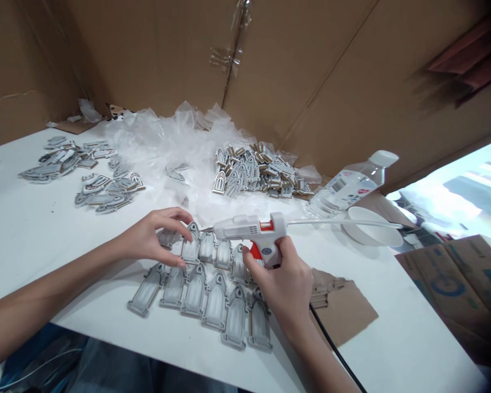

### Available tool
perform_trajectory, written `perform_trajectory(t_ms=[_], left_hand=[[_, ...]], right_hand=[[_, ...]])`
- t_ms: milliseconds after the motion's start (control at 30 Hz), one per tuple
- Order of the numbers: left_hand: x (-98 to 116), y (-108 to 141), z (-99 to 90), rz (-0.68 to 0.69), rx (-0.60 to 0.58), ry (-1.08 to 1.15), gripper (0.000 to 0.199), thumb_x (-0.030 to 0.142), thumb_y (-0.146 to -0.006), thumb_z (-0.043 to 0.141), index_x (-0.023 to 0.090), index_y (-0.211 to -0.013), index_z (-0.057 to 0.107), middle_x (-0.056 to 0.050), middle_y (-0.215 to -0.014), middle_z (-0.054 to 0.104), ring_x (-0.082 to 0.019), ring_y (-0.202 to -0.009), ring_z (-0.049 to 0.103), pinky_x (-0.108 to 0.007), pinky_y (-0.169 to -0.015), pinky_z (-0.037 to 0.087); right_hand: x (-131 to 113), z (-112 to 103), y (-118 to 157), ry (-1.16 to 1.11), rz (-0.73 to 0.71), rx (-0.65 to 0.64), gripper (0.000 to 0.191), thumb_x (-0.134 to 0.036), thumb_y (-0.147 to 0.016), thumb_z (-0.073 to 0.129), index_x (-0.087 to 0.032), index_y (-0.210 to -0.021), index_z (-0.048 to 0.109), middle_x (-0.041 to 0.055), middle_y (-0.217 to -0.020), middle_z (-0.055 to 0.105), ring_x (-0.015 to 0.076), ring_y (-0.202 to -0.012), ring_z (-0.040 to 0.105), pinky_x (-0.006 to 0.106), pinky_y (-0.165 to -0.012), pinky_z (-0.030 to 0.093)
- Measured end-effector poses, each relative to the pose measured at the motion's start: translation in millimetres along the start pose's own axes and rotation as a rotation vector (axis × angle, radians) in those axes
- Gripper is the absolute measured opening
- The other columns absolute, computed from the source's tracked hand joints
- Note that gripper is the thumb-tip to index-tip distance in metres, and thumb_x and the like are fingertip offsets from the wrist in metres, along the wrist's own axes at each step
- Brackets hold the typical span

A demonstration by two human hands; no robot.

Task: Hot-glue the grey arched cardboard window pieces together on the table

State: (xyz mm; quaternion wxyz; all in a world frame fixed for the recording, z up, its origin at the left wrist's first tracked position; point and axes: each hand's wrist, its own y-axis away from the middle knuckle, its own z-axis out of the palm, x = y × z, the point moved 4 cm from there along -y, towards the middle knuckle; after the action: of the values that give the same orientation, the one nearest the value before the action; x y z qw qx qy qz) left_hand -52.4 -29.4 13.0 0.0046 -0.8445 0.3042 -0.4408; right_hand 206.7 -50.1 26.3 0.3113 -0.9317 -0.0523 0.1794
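My right hand (284, 281) grips a white hot glue gun (237, 226) with a red trigger. A clear glue stick (331, 222) runs out of its back, and its nozzle points left. Close to the nozzle tip is a grey, arched window-shaped piece (190, 248). My left hand (155, 234) has its curved fingers and thumb at that piece's left edge, seemingly holding it. More such pieces (195, 292) lie in two rows on the white table, under and in front of my hands. My right hand hides part of the back row.
A heap of arched pieces (253, 172) sits at the back, with looser piles (106, 191) to the left. Crumpled clear plastic (155, 142) spreads along the cardboard wall (147, 54). On the right are a tilted bottle (347, 183), a white bowl (372, 232), torn cardboard (347, 311) and a black cord (331, 341).
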Motion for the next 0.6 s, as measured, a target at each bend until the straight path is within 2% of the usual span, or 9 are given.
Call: perform_trajectory(t_ms=[133,200,467,600], left_hand=[[-0.3,1.0,-1.1,-0.049,0.032,-0.02,0.058,0.041,-0.059,0.084,0.02,-0.103,0.052,-0.008,-0.112,0.059,-0.025,-0.103,0.057,-0.037,-0.09,0.045],[0.1,2.0,-0.9,-0.069,0.046,-0.039,0.062,0.042,-0.059,0.083,0.02,-0.105,0.048,-0.007,-0.11,0.058,-0.025,-0.101,0.057,-0.037,-0.089,0.045],[3.1,1.6,4.1,-0.057,0.027,-0.036,0.064,0.046,-0.056,0.083,0.021,-0.103,0.048,-0.003,-0.101,0.057,-0.022,-0.09,0.057,-0.032,-0.078,0.045],[1.9,1.4,3.6,-0.066,0.04,-0.025,0.065,0.047,-0.055,0.084,0.021,-0.102,0.048,-0.003,-0.1,0.058,-0.022,-0.09,0.057,-0.033,-0.078,0.045]], right_hand=[[-0.9,1.8,1.5,0.01,-0.03,0.0,0.028,-0.048,-0.075,0.057,-0.022,-0.075,0.047,-0.0043,-0.051,0.05,0.0122,-0.043,0.044,0.022,-0.046,0.03],[-1.8,3.4,3.1,0.016,-0.048,-0.004,0.029,-0.049,-0.076,0.057,-0.021,-0.076,0.048,-0.004,-0.051,0.051,0.0123,-0.044,0.045,0.022,-0.047,0.03],[-6.3,6.3,7.8,0.023,-0.113,0.01,0.028,-0.048,-0.078,0.055,-0.021,-0.075,0.047,-0.0044,-0.05,0.05,0.0119,-0.044,0.045,0.022,-0.047,0.028],[-7.0,5.1,7.3,0.039,-0.135,0.031,0.028,-0.048,-0.078,0.056,-0.021,-0.075,0.046,-0.0053,-0.048,0.048,0.0116,-0.043,0.045,0.022,-0.046,0.027]])
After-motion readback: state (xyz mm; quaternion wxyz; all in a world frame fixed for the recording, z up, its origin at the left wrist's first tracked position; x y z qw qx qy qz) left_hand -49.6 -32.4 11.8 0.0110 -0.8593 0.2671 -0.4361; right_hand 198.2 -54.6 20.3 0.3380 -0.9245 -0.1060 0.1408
